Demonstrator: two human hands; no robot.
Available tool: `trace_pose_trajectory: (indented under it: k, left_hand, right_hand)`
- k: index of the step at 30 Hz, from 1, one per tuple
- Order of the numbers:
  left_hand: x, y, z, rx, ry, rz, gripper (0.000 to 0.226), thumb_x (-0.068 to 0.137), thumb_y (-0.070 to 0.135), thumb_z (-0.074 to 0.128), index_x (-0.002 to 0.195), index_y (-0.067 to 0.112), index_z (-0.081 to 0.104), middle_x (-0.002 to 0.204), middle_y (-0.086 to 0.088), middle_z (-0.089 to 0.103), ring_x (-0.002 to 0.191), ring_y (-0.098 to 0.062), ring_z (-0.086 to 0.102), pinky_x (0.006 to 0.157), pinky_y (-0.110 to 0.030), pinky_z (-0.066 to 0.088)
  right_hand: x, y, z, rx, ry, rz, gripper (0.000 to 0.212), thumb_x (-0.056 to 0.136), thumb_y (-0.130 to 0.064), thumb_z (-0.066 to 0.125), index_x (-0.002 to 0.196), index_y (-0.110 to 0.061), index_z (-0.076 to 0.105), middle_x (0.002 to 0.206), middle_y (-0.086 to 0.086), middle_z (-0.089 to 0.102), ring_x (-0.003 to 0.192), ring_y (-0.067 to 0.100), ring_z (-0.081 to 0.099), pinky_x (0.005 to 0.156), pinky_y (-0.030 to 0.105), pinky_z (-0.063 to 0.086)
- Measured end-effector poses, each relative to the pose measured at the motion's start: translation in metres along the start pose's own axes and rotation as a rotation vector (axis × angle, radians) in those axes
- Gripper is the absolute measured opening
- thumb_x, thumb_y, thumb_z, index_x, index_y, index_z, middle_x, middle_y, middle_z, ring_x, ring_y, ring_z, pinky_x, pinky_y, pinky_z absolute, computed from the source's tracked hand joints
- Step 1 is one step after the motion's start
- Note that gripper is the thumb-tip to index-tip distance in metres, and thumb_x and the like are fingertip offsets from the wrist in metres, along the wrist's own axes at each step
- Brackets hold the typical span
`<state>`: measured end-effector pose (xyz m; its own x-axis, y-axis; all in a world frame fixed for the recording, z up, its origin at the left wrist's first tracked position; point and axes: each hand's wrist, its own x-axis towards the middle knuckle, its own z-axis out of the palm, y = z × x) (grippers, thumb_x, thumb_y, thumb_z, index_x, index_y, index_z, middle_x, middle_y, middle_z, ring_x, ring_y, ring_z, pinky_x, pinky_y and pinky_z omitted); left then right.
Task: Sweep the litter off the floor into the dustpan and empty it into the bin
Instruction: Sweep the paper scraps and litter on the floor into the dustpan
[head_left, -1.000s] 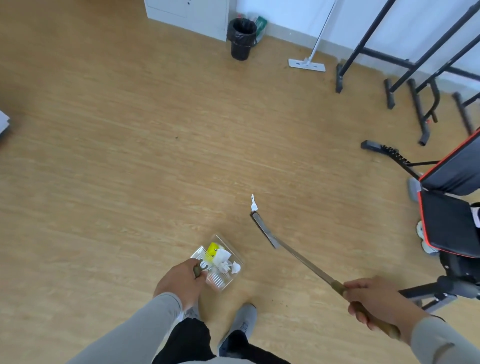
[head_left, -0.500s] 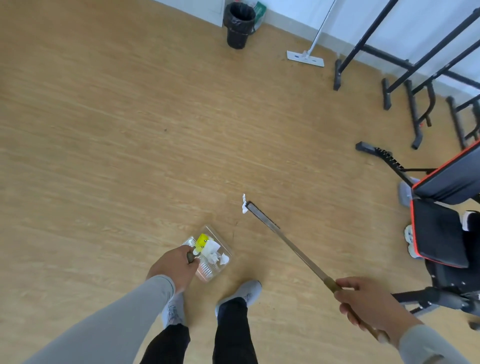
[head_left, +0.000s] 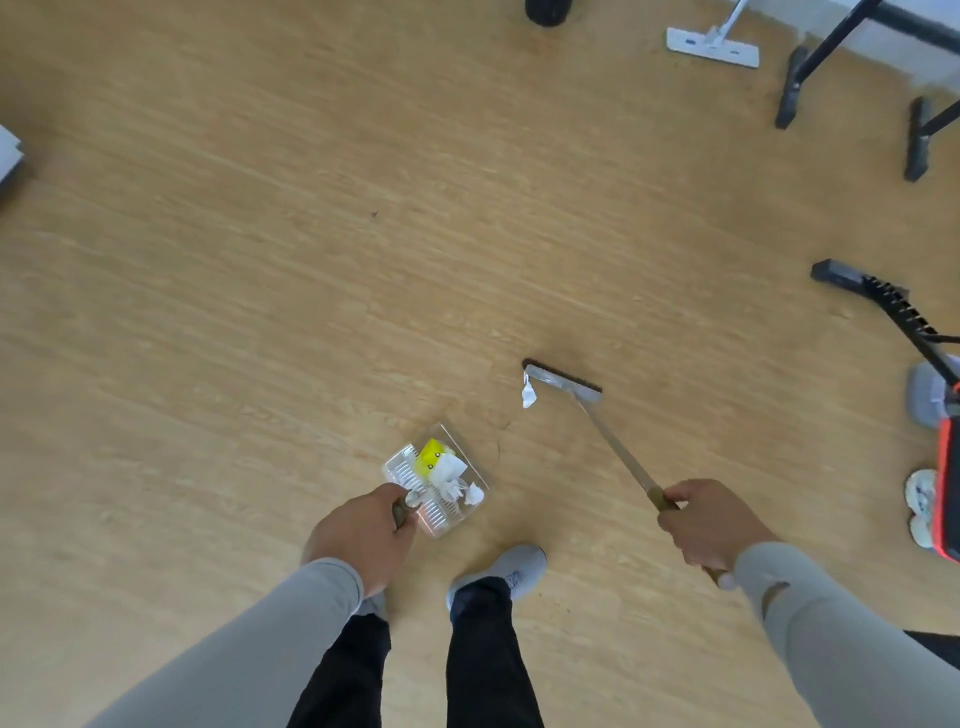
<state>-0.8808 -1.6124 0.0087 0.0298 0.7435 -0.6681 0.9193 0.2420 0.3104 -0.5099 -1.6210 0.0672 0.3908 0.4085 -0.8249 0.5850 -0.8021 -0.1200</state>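
My left hand (head_left: 363, 538) grips the handle of a clear plastic dustpan (head_left: 470, 470) held low over the wooden floor. Inside it lie a yellow scrap (head_left: 432, 451) and several white paper scraps (head_left: 451, 478). My right hand (head_left: 711, 525) holds the wooden grip of a broom whose metal shaft (head_left: 615, 449) runs up-left to a flat head (head_left: 563, 382) with dark bristles on the floor. One white paper scrap (head_left: 528, 396) lies against the left end of the broom head, a short way up-right of the dustpan. The black bin (head_left: 545, 8) shows only its base at the top edge.
A white flat mop (head_left: 711, 47) rests on the floor at the top right beside black metal frame legs (head_left: 789, 91). Exercise equipment with a toothed black bar (head_left: 893, 306) and a red-edged pad (head_left: 948, 483) fills the right edge. My grey shoe (head_left: 506, 569) stands below the dustpan.
The broom head has turned broadside and slid right, with the white scrap against its left end. My view has tilted down and come closer, so the bin has nearly left the frame.
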Motion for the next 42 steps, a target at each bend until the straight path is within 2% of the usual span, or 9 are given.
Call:
trace_pose_trajectory:
  k: [4, 10, 14, 25, 31, 35, 37, 39, 42]
  left_hand:
    - [0.004, 0.002, -0.004, -0.017, -0.004, -0.004, 0.031, 0.097, 0.047, 0.048, 0.125, 0.039, 0.058, 0.098, 0.01, 0.072, 0.089, -0.02, 0.068, 0.082, -0.034, 0.057]
    - [-0.002, -0.001, -0.006, -0.016, -0.018, 0.011, 0.027, 0.098, 0.047, 0.047, 0.12, 0.037, 0.06, 0.092, 0.01, 0.071, 0.085, -0.019, 0.067, 0.079, -0.033, 0.056]
    - [-0.006, -0.001, -0.005, -0.021, -0.026, 0.025, 0.027, 0.099, 0.045, 0.046, 0.12, 0.036, 0.059, 0.092, 0.008, 0.071, 0.085, -0.02, 0.067, 0.078, -0.033, 0.055]
    - [-0.011, -0.022, -0.02, -0.06, -0.051, 0.031, 0.025, 0.097, 0.045, 0.049, 0.116, 0.035, 0.062, 0.093, 0.01, 0.07, 0.087, -0.02, 0.067, 0.08, -0.031, 0.055]
    - [-0.033, -0.052, -0.056, -0.174, 0.004, 0.009, 0.028, 0.094, 0.048, 0.056, 0.121, 0.04, 0.062, 0.093, 0.015, 0.067, 0.089, -0.018, 0.066, 0.082, -0.031, 0.054]
    - [-0.052, -0.068, -0.094, -0.284, 0.069, 0.044, 0.005, 0.096, 0.042, 0.06, 0.099, 0.045, 0.061, 0.081, 0.014, 0.068, 0.072, -0.014, 0.068, 0.066, -0.027, 0.052]
    - [-0.061, -0.076, -0.114, -0.321, 0.101, 0.054, 0.013, 0.095, 0.042, 0.061, 0.086, 0.05, 0.057, 0.076, 0.009, 0.069, 0.065, -0.014, 0.067, 0.058, -0.025, 0.051]
    - [-0.068, -0.088, -0.135, -0.346, 0.146, 0.055, 0.002, 0.092, 0.044, 0.061, 0.091, 0.045, 0.062, 0.075, 0.008, 0.07, 0.065, -0.017, 0.067, 0.06, -0.028, 0.054]
    - [-0.077, -0.101, -0.166, -0.388, 0.199, 0.087, 0.008, 0.092, 0.037, 0.062, 0.099, 0.039, 0.066, 0.075, 0.005, 0.071, 0.062, -0.018, 0.065, 0.056, -0.027, 0.05]
  right_hand:
    - [-0.024, 0.009, 0.016, -0.053, -0.123, 0.029, 0.011, 0.098, -0.013, 0.059, 0.103, -0.009, 0.067, 0.065, 0.011, 0.06, 0.049, 0.022, 0.053, 0.05, 0.028, 0.041]
    - [-0.071, 0.042, 0.001, 0.071, -0.301, 0.109, 0.025, 0.095, -0.004, 0.062, 0.118, -0.01, 0.066, 0.061, 0.015, 0.064, 0.043, 0.021, 0.048, 0.039, 0.024, 0.036]
    - [-0.101, 0.062, -0.023, 0.242, -0.309, 0.187, 0.022, 0.096, -0.002, 0.066, 0.117, -0.007, 0.068, 0.067, 0.023, 0.068, 0.043, 0.022, 0.05, 0.038, 0.023, 0.035]
    - [-0.144, 0.065, -0.025, 0.227, -0.157, 0.141, 0.018, 0.096, -0.002, 0.063, 0.112, -0.008, 0.069, 0.063, 0.019, 0.067, 0.042, 0.022, 0.049, 0.036, 0.023, 0.035]
    - [-0.159, 0.062, -0.006, 0.353, -0.063, 0.132, 0.015, 0.096, -0.001, 0.063, 0.109, -0.008, 0.067, 0.063, 0.022, 0.068, 0.041, 0.023, 0.05, 0.037, 0.023, 0.035]
    - [-0.164, 0.037, 0.022, 0.505, -0.027, 0.107, 0.013, 0.098, -0.001, 0.059, 0.109, 0.0, 0.064, 0.059, 0.023, 0.062, 0.037, 0.023, 0.046, 0.034, 0.022, 0.034]
    - [-0.17, 0.015, 0.035, 0.585, -0.023, 0.087, 0.011, 0.098, -0.002, 0.056, 0.101, 0.006, 0.063, 0.056, 0.02, 0.058, 0.033, 0.02, 0.043, 0.034, 0.02, 0.032]
    - [-0.178, -0.007, 0.048, 0.672, -0.051, 0.073, 0.012, 0.097, -0.007, 0.059, 0.09, 0.003, 0.061, 0.056, 0.017, 0.056, 0.033, 0.019, 0.041, 0.036, 0.018, 0.031]
    - [-0.188, -0.039, 0.063, 0.835, -0.122, 0.085, 0.017, 0.095, -0.014, 0.066, 0.084, -0.006, 0.055, 0.055, 0.01, 0.053, 0.034, 0.017, 0.041, 0.036, 0.017, 0.028]
